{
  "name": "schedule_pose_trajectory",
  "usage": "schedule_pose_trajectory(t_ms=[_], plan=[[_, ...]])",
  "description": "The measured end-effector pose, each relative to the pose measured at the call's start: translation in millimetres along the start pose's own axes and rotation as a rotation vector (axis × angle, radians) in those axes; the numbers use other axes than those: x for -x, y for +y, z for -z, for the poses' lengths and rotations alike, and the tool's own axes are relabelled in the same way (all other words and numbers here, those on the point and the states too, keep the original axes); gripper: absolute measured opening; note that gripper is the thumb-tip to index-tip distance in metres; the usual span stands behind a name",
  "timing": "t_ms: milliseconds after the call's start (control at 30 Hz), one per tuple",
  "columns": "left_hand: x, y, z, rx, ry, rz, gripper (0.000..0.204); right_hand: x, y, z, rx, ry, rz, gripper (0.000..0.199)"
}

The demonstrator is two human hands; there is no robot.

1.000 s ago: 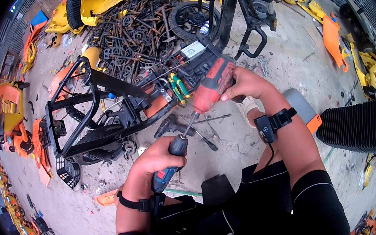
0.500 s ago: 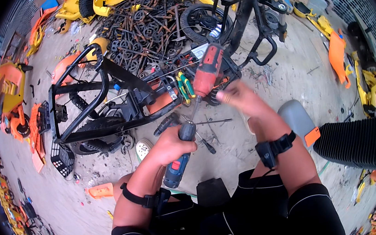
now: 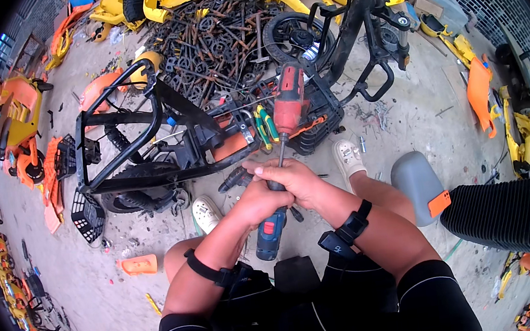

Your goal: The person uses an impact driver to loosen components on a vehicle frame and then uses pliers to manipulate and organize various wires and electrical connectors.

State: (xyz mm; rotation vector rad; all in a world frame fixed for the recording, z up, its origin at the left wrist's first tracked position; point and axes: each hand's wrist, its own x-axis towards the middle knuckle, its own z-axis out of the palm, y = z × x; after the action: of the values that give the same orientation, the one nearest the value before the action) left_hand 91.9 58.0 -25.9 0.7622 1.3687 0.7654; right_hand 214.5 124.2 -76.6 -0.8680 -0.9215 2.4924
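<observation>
Blue power tool (image 3: 269, 235) in my left hand (image 3: 257, 201), red power tool (image 3: 288, 101) above it

I have my left hand closed around the blue power tool's body, just below the centre of the frame. My right hand (image 3: 298, 182) meets it there, fingers bent across the tool's front end; I cannot tell exactly what they grip, because they hide it. A metal shaft (image 3: 283, 151) runs from that hand up to the red power tool, which stands nearly upright just above the centre, with neither hand on its body.

Just left of it, green-and-yellow pliers (image 3: 267, 125) lie by a black vehicle frame (image 3: 124, 181) that spans the left and upper middle. A dark drill (image 3: 235, 178) lies on the floor (image 3: 84, 297) to the left of my hands. Rusty metal parts (image 3: 213, 54) are heaped at upper centre, beside a wheel (image 3: 273, 37). At centre right, an orange rectangular object (image 3: 439, 203) rests against a grey seat-shaped piece (image 3: 414, 181).
</observation>
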Motion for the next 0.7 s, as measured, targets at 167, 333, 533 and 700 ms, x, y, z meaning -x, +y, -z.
schedule_pose_trajectory(t_ms=[167, 333, 533, 700], plan=[[-13.0, -12.9, -7.5, -0.079, 0.079, -0.027, 0.029, -6.7, 11.6, 13.0, 0.058, 0.07, 0.03, 0.032], [-25.2, -17.4, 2.9, -0.231, 0.073, 0.034, 0.03, -4.0, -6.9, 8.5, 0.279, 0.121, 0.0, 0.047], [-24.3, -36.5, 40.4, -0.246, -0.037, 0.095, 0.025, 13.2, -45.7, 78.9, 1.056, 0.572, 0.11, 0.069], [-2.2, -7.4, 60.6, -0.407, -0.313, 0.026, 0.029, 20.6, -76.3, 117.7, 1.619, 0.488, 0.863, 0.071]])
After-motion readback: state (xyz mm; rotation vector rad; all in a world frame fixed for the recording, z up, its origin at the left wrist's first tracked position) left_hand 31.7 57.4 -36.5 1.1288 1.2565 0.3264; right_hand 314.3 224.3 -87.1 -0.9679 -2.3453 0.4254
